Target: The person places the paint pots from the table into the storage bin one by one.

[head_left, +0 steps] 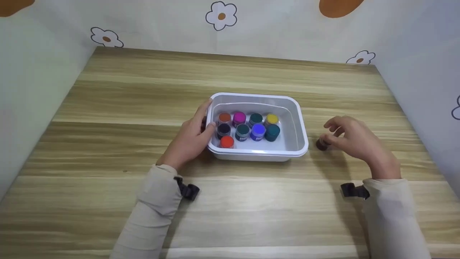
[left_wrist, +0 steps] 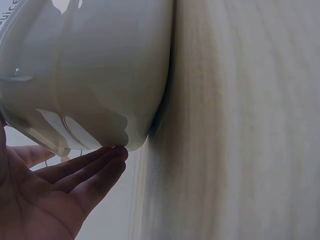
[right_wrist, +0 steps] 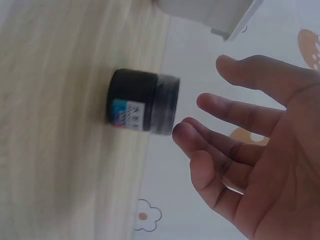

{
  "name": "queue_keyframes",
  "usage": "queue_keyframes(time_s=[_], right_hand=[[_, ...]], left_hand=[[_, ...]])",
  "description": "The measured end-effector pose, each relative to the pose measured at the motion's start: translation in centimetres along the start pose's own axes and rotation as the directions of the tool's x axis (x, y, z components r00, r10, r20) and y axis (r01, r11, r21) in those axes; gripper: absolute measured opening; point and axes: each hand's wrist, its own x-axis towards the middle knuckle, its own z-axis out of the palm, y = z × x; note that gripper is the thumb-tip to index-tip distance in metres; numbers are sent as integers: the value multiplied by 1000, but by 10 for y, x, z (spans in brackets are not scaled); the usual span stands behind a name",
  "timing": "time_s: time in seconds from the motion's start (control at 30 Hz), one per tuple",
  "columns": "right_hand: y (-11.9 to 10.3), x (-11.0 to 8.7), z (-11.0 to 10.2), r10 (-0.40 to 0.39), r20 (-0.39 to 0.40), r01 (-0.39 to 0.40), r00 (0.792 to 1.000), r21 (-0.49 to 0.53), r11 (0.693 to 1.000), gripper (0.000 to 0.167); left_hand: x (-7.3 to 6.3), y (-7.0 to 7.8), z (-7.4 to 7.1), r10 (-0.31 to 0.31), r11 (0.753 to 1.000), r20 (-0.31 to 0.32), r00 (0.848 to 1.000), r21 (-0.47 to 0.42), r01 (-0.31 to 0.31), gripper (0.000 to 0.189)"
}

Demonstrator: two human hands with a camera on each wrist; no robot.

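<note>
A white plastic tub (head_left: 258,157) stands on the table with several small paint jars inside, among them a red jar (head_left: 226,141), a yellow one (head_left: 272,119) and a violet one (head_left: 258,131). My left hand (head_left: 187,138) holds the tub's left side, thumb at the rim and fingers along the outer wall (left_wrist: 90,95). Right of the tub, a dark paint jar (right_wrist: 134,101) with a clear-looking lid and a small label stands upright on the table. Beside and above it is my right hand (head_left: 354,138), fingers loosely bent and apart from the jar in the right wrist view.
The wood-grain table (head_left: 143,90) extends around the tub on all sides. Behind it hangs a pale cloth (head_left: 161,28) with flower prints, and pale walls close off both sides. A black strap (head_left: 188,190) sits on each sleeve cuff.
</note>
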Motion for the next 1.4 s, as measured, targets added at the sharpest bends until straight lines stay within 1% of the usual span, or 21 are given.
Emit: queue_keyframes(time_s=[0.17, 0.37, 0.5, 0.6, 0.8, 0.9, 1.03, 1.1, 1.2, 1.27, 1.4], right_hand=[[7, -4, 1, 56, 29, -56, 998, 12, 998, 43], [11, -5, 5, 68, 73, -72, 995, 46, 996, 45], [11, -4, 7, 68, 73, -72, 995, 62, 995, 41], [11, -3, 8, 61, 59, -64, 996, 50, 997, 38], [12, -4, 9, 40, 38, -41, 998, 28, 999, 32], [13, -5, 9, 28, 28, -28, 999, 15, 1000, 28], [14, -8, 5, 22, 4, -22, 1000, 3, 1000, 26], [13, -10, 1, 22, -14, -22, 1000, 6, 1000, 27], [8, -14, -6, 28, -53, -28, 998, 7, 1000, 28], [3, -15, -12, 19, -82, -17, 996, 19, 1000, 29], [-14, -15, -22, -4, -121, 10, 993, 49, 999, 30]], left_hand=[[1, 3, -3, 1, 1000, -2, 1000, 13, -1, 65], [3, 5, -7, -6, 1000, 4, 1000, 16, 6, 65], [4, 6, -9, 1, 1000, 2, 1000, 20, -1, 65], [6, 6, -10, 5, 1000, -1, 1000, 22, -5, 65], [6, 7, -8, -16, 1000, 10, 1000, 20, 15, 65], [5, 6, -6, -8, 1000, -2, 1000, 19, 8, 65], [4, 5, -3, -2, 1000, -11, 1000, 20, 2, 64], [3, 5, -2, -14, 1000, -7, 1000, 21, 15, 65], [2, 5, -1, -28, 1000, 2, 1000, 10, 28, 65], [1, 5, 0, -38, 999, 5, 999, 2, 38, 65], [-2, 4, -1, -49, 999, 7, 999, -9, 49, 65]])
